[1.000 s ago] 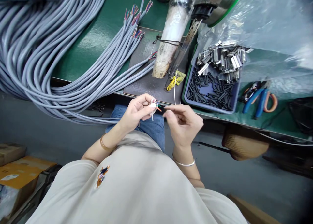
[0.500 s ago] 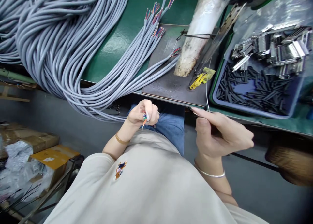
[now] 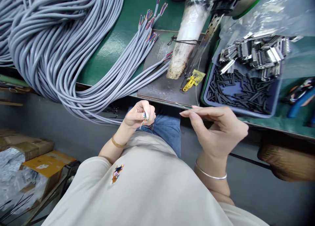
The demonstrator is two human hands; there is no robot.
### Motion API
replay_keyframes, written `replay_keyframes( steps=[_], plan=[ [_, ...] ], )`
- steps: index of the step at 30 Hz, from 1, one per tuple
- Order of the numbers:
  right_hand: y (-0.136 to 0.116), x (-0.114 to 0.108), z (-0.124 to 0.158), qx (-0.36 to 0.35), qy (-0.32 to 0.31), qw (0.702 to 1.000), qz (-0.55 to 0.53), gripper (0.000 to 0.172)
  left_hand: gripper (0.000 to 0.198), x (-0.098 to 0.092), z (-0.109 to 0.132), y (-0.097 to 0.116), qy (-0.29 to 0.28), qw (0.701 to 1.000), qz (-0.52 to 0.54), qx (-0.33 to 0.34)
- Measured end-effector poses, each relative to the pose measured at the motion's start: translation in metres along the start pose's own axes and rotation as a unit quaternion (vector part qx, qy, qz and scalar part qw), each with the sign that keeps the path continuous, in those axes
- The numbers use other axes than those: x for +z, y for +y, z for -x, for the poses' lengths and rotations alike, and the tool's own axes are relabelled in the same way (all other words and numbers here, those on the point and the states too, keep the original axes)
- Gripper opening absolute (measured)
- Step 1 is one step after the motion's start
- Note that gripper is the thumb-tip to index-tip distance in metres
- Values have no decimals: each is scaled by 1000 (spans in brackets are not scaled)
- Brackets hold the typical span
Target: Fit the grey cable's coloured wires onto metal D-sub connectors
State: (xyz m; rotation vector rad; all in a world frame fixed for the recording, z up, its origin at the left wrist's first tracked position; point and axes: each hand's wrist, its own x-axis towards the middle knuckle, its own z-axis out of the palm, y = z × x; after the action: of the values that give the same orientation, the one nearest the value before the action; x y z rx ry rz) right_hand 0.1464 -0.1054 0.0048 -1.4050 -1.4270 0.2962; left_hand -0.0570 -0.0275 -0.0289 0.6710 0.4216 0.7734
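My left hand (image 3: 140, 113) is closed around the end of a multi-core cable, in front of the bench edge. From its fingers stick several thin coloured wires (image 3: 144, 118), among them white, orange and green ones. My right hand (image 3: 214, 127) is at the bench edge, thumb and forefinger pressed together and pointing left. Whatever is in that pinch is too small or hidden to make out. A thin pale strand (image 3: 197, 98) hangs down just behind those fingertips. Grey cables (image 3: 105, 94) with stripped, coloured ends lie on the bench beyond my left hand.
A blue tray (image 3: 242, 111) holds metal connector parts (image 3: 264, 53) and black sleeves (image 3: 242, 91). On a dark board (image 3: 157, 84) are a yellow-handled tool (image 3: 190, 83) and a white wrapped roll (image 3: 183, 45). Blue-handled pliers (image 3: 299, 102) lie right. Boxes (image 3: 46, 162) stand lower left.
The view has shifted, so the bench things sit further left. My right hand's fingers have straightened, with the tips turned more to the left. My left hand keeps its grip on the cable.
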Motion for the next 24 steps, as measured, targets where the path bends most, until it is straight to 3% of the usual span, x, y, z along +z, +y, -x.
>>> replay_keyframes(
  steps=[5,13,19,22,24],
  plan=[
    [-3,-1,4,43,-6,999,-30,8,43,14,-2,4,67,994,-87,-17],
    [-3,-4,4,40,6,999,-19,9,30,31,-3,-7,108,976,-175,65],
    [-10,-26,3,-60,-40,997,-30,12,23,37,-6,-5,98,962,-241,79],
    [-8,-51,-8,-84,-48,986,132,10,16,49,-5,6,55,935,-332,113],
    [2,-69,-22,-41,-46,952,299,9,12,61,-2,14,11,897,-409,168]
  ],
)
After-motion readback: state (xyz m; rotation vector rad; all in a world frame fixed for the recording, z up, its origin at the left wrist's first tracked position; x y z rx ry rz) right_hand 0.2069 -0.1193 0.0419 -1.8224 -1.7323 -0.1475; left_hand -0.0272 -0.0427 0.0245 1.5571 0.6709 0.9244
